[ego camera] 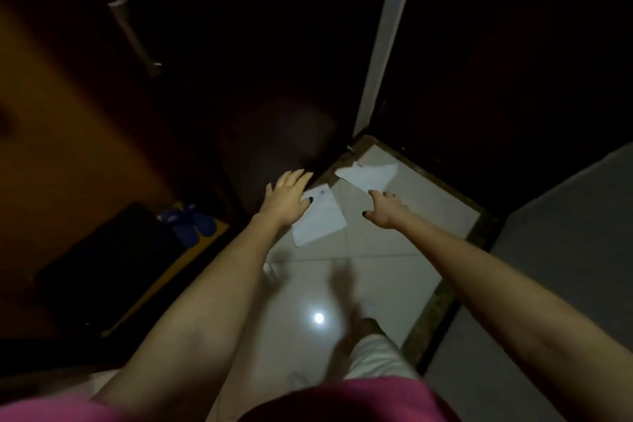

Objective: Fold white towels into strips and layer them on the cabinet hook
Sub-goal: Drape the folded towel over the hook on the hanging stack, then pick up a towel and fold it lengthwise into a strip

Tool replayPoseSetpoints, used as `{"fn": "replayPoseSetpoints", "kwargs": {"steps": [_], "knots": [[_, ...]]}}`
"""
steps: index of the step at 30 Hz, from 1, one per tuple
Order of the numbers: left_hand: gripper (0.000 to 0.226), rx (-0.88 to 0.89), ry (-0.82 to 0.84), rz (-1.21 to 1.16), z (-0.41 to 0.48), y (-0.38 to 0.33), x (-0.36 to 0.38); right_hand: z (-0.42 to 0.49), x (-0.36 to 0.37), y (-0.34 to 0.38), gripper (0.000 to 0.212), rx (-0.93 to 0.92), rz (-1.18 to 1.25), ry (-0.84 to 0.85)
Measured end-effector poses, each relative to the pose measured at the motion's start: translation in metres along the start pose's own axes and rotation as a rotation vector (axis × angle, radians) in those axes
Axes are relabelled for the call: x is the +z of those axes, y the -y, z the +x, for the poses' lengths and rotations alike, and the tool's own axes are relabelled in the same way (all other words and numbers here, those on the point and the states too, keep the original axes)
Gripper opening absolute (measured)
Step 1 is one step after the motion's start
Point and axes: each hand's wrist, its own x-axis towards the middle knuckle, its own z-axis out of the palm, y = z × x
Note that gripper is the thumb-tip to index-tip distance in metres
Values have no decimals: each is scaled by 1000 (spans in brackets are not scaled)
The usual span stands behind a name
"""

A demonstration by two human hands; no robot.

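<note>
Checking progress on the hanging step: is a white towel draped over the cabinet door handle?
No, the door handle is bare; the left towel and right towel are down at the tiled floor.

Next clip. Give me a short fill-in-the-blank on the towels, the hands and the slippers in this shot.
1. The white towels in view number ___.
2. They lie flat on the tiled ___.
3. The slippers at the left are ___.
4. The left hand and the right hand hold ___.
Missing words: two; floor; blue; nothing.
</note>
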Motion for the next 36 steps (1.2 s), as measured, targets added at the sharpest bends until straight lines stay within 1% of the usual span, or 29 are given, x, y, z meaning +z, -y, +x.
{"fn": "replayPoseSetpoints", "kwargs": {"steps": [2,4,7,10,15,17,20,22,23,26,28,30,34,36], "knots": [[62,36,56,10,27,-25,17,10,5,-34,65,55,49,4],[62,79,79,50,59,-49,28,25,3,-63,66,73,45,0],[61,141,93,140,115,-83,39,60,-10,-101,68,55,23,-4],[62,159,106,167,182,-113,43,111,-37,-137,69,16,-4,-2],[63,134,91,127,308,-148,41,217,-104,-203,71,-30,-70,-16],[62,120,61,121,355,-158,45,258,-123,-227,71,-40,-92,-37],[61,104,42,105,416,-166,60,319,-136,-260,69,-46,-134,-80],[60,98,47,112,456,-165,78,362,-136,-277,66,-33,-53,-48],[60,98,62,123,477,-161,89,386,-131,-285,66,-39,-31,-37],[60,144,71,230,545,-143,133,467,-107,-309,67,-58,-82,-110],[59,166,84,286,590,-125,167,525,-85,-321,66,-41,-10,-146],[58,156,64,315,636,-104,207,583,-59,-331,64,-38,16,-189],[57,147,44,326,729,-59,299,699,12,-352,63,-62,19,-229],[56,130,27,284,776,-36,346,758,54,-363,64,-63,39,-222]]}}
